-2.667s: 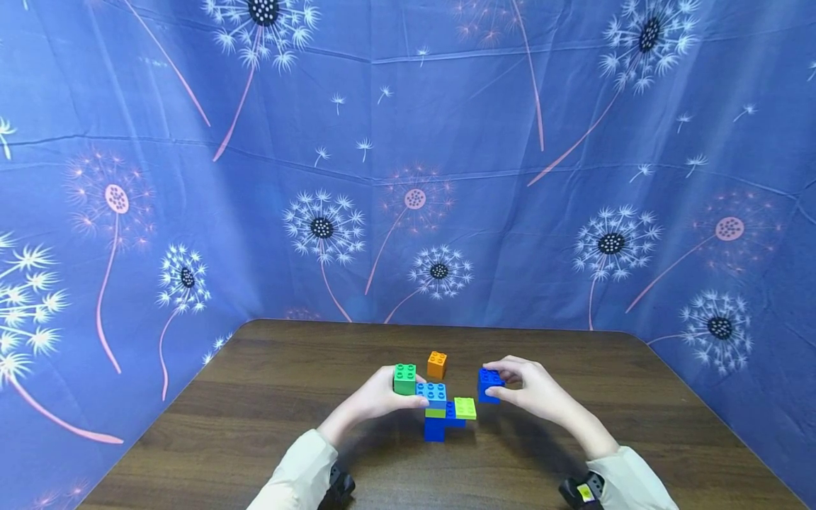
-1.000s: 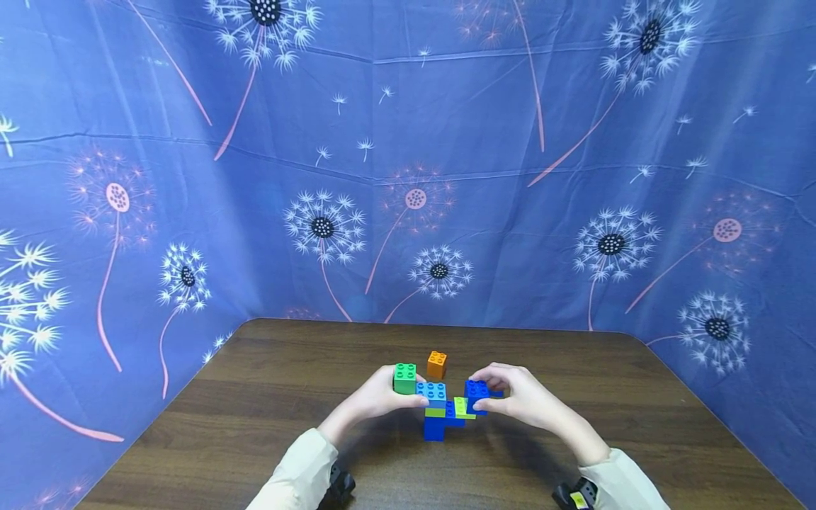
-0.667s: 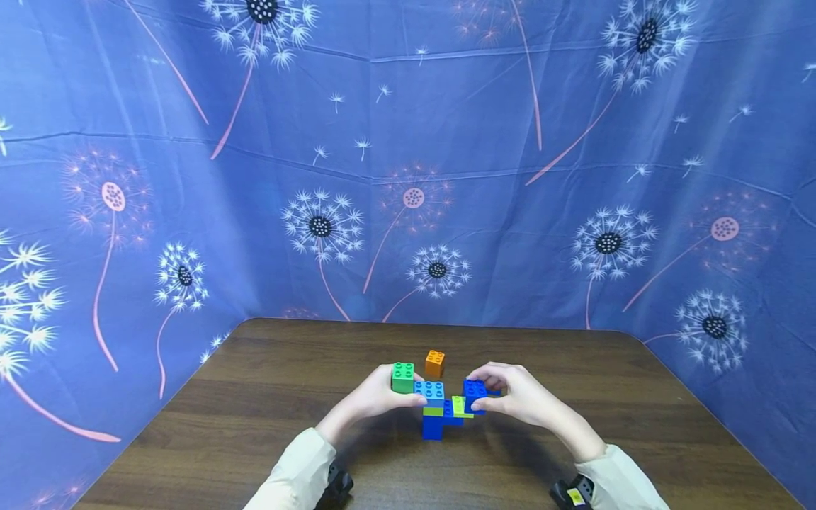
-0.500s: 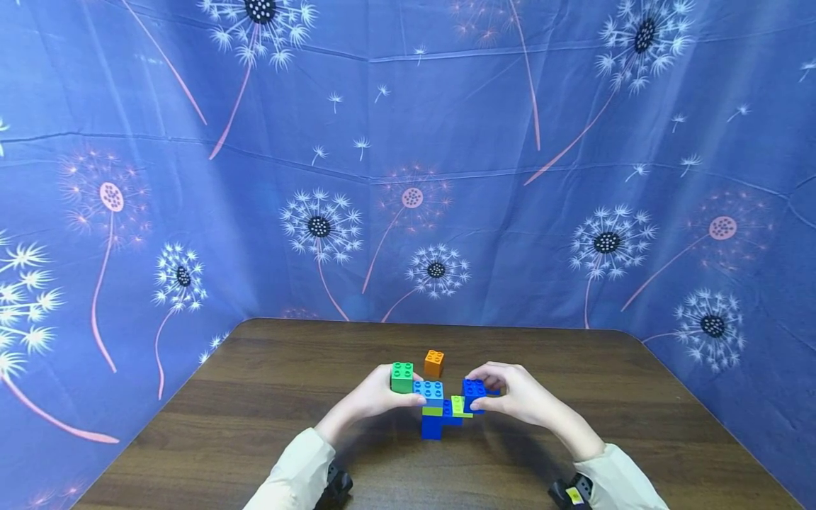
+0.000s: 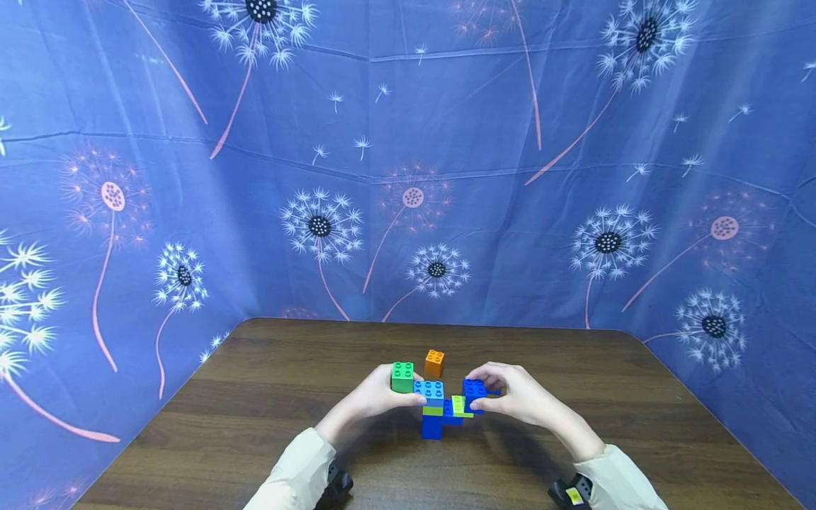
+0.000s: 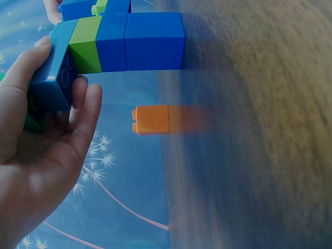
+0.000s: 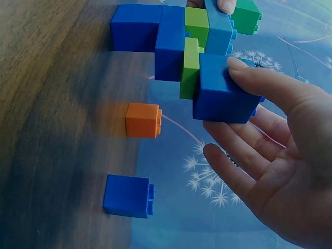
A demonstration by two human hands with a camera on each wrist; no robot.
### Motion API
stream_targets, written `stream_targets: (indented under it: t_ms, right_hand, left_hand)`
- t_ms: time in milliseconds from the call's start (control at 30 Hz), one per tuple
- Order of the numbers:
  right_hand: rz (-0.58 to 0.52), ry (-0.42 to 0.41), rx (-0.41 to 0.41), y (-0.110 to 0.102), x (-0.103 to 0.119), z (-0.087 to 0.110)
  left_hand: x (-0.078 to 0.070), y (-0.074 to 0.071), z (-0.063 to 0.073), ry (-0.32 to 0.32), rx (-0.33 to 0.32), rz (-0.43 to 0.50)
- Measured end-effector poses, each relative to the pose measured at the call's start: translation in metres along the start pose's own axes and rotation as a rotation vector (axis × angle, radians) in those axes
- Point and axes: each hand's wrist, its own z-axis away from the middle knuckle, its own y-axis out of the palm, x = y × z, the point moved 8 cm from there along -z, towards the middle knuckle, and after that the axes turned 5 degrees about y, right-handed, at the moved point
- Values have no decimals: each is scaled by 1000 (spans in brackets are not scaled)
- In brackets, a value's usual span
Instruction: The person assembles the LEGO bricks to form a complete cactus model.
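A toy building-brick structure stands on the table. Its dark blue base brick [image 5: 431, 427] carries a longer dark blue brick [image 6: 114, 44], with a lime brick [image 6: 86, 45] and a light blue brick [image 5: 429, 392] stacked above. A green brick [image 5: 402, 377] sticks out on the left. My left hand [image 5: 372, 395] grips the light blue brick, thumb in front and fingers behind. On the right arm sits a thin lime brick [image 7: 190, 70]. My right hand [image 5: 525, 400] pinches a dark blue brick [image 7: 225, 91] right at the top of that thin brick, overhanging it to the right.
An orange brick [image 5: 434, 363] stands on the table [image 5: 306, 361] behind the structure. Another blue brick [image 7: 127, 196] stands on the table, mostly hidden behind my right hand in the head view. A blue dandelion-print cloth [image 5: 510, 234] hangs behind the table.
My right hand has moved left and down, bringing the dark blue brick onto the thin lime brick. A blue brick behind it has come partly into view. My left hand keeps its grip.
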Motion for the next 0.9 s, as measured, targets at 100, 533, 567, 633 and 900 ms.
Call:
stream_targets:
  t_ms: [100,533,567,633,900]
  right_hand:
    - [-5,1,-8,1,-1,0]
    - [-21,9,18,2,-7,1]
    - [-18,-2,17,2,-7,1]
    - [-22,-4,16,2,-7,2]
    - [-27,-50,23,2,-7,3]
  left_hand:
    - [0,0,0,1,2,-1]
    - [0,1,0,10,10,-9]
    - [0,1,0,8,10,-9]
    - [-9,0,2,4,14,-9]
    - [0,-1,0,1,1,-10]
